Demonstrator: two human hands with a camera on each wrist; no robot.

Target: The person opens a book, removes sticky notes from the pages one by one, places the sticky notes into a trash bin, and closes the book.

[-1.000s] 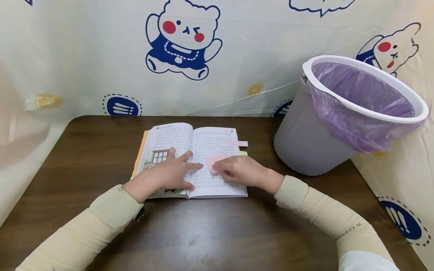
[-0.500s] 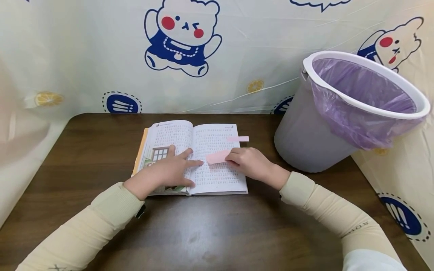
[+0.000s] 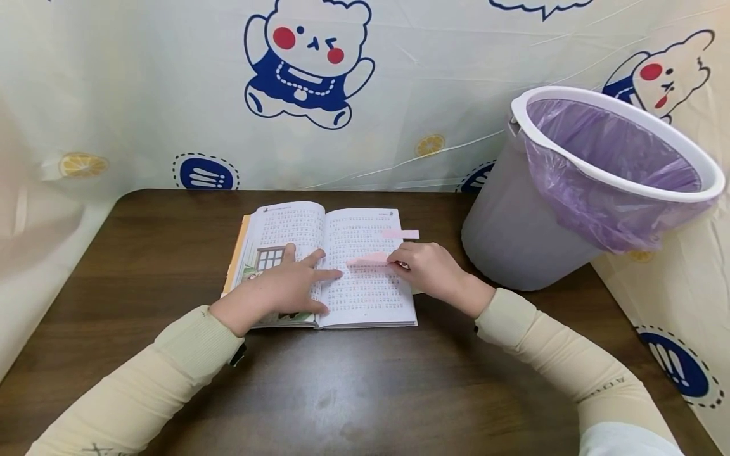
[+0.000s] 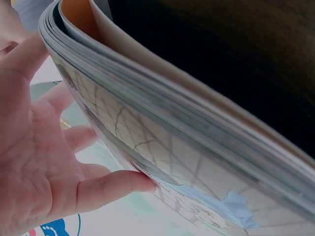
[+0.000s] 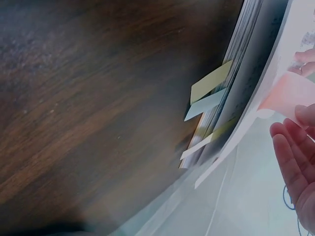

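Right hand [image 3: 431,269] pinches pink paper [image 3: 369,259]

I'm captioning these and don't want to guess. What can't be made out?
Printed text of the book, head view: too small to read.
Left-page picture, head view: partly covered by the left hand.
Bottom of the bin, head view: hidden by its near wall.
Pink slip, right wrist view: cut off by the right edge.

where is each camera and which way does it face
Head: on the head, facing forward, down at the open white-paged book; left hand, right hand, cream fabric sleeves show.
Left wrist: on that wrist, facing left hand and page edges.
Right wrist: likewise, facing right hand and pink paper note.
Head and right wrist share the note.
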